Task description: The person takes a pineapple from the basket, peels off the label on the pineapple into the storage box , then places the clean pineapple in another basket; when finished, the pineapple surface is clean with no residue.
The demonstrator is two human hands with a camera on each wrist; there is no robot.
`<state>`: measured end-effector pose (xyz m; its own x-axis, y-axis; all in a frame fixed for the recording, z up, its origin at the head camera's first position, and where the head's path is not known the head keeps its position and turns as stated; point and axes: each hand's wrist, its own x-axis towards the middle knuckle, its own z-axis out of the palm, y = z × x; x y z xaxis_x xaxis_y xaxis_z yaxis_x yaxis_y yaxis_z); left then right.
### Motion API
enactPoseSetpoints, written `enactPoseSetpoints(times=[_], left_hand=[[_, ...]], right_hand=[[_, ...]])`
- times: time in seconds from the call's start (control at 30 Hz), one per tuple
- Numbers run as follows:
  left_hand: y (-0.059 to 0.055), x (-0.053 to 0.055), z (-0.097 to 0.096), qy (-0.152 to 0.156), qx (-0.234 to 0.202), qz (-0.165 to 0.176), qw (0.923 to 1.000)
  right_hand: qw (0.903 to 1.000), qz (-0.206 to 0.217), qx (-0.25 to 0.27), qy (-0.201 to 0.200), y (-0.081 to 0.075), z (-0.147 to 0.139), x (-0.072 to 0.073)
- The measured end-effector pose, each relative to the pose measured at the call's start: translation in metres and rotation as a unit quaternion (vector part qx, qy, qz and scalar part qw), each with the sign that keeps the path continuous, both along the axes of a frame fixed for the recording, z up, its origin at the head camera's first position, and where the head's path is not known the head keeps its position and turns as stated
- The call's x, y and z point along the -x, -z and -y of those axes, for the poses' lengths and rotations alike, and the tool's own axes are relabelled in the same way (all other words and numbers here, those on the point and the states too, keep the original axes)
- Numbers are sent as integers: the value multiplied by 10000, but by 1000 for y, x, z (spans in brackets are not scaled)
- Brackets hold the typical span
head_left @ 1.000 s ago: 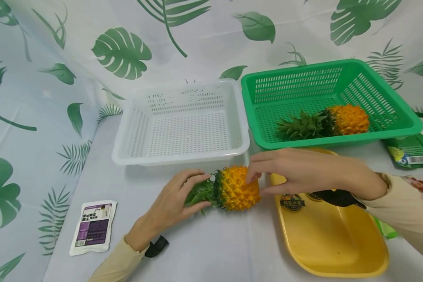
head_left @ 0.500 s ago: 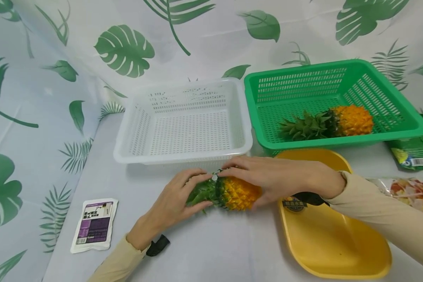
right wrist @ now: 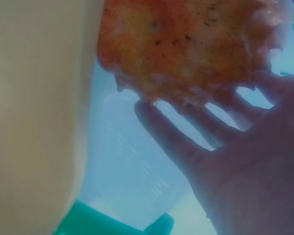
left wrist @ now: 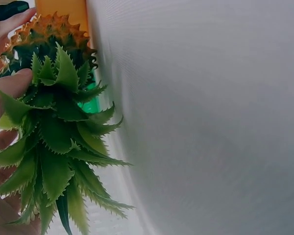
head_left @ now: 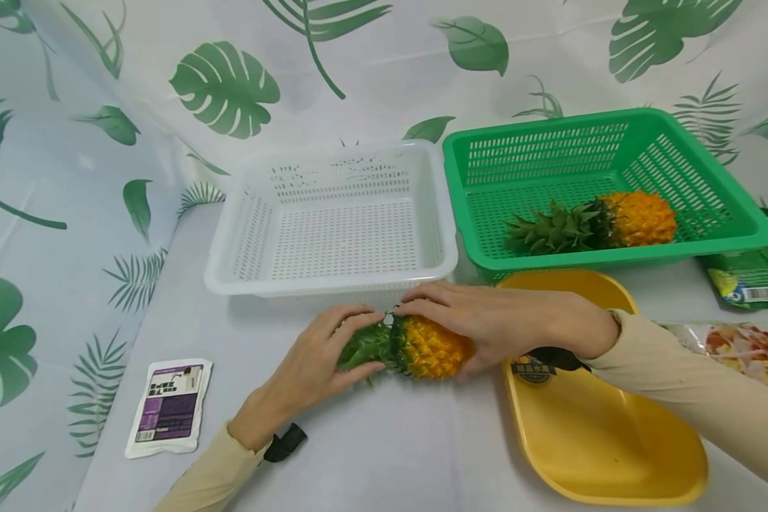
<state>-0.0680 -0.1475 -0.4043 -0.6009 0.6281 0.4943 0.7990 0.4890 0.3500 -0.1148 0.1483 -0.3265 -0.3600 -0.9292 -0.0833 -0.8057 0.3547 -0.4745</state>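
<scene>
A small pineapple (head_left: 435,352) lies on the table in front of the white basket, its orange body to the right and green crown to the left. My left hand (head_left: 316,363) grips the crown, thumb on the near side and fingers over the far side. My right hand (head_left: 493,323) holds the orange body from above, fingers across its top and thumb at its right end. Spiky leaves (left wrist: 54,132) fill the left of the left wrist view. In the right wrist view, fingertips meet the knobbly rind (right wrist: 181,49).
Behind stand a white basket (head_left: 329,288) and a green basket (head_left: 697,245) holding another pineapple (head_left: 640,219). A yellow basin (head_left: 589,441) sits under my right forearm. A purple-and-white packet (head_left: 169,409) lies at left. Green (head_left: 749,277) and picture-printed packets (head_left: 749,352) are at right.
My right hand has moved left from the pineapple's right end, over its body, and taken hold of it. My left hand stays on the crown.
</scene>
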Motion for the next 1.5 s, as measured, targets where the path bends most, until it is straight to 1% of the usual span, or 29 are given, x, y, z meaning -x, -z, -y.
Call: enactPoseSetpoints(times=[0.13, 0.23, 0.47, 0.63, 0.77, 0.87, 0.93, 1.0, 1.07, 1.13, 1.2, 1.27, 1.33, 1.4, 1.43, 1.5], left_hand=[[0, 0, 1, 10, -11, -4, 10000], [0, -1, 2, -15, 7, 34, 10000], [-1, -1, 3, -46, 47, 36, 10000], [-3, -2, 3, -86, 152, 54, 9998], [-6, -3, 2, -70, 224, 18, 9997], [-10, -4, 2, -45, 252, -30, 9997], [-14, -5, 1, -34, 248, -43, 9997], [-21, -8, -1, -16, 207, 35, 9998], [-30, -12, -3, 53, 101, 147, 9998], [-41, -16, -6, 148, -95, 292, 9994], [-53, -18, -8, 222, -350, 399, 9983], [-61, -18, -8, 223, -627, 410, 9969], [-66, -15, -7, 152, -918, 415, 9948], [-68, -12, -6, 63, -1265, 415, 9911], [-68, -10, -6, 9, -1463, 430, 9883], [-66, -6, -5, -76, -1903, 532, 9803]], right_hand=[[9998, 175, 59, 22, 3, 2, 1], [9997, 218, 140, 9, 5, 4, 1], [9991, 46, 413, -64, 9, 7, 1], [9991, -47, 411, -46, 10, 7, 1], [9991, -18, 412, -47, 10, 4, 2], [9992, 158, 361, -22, 6, 0, 1], [9990, 292, 333, 23, 2, -4, 0], [9986, 446, 252, 138, -4, -9, -3], [9981, 527, 220, 241, -11, -16, -7], [9976, 552, 190, 368, -18, -26, -12], [9977, 444, 220, 473, -26, -38, -18], [9976, 183, 391, 540, -34, -51, -24], [9962, -53, 618, 604, -42, -63, -28], [9937, -337, 848, 654, -51, -75, -29], [9920, -442, 959, 685, -55, -81, -29], [9889, -607, 1086, 815, -64, -93, -27]])
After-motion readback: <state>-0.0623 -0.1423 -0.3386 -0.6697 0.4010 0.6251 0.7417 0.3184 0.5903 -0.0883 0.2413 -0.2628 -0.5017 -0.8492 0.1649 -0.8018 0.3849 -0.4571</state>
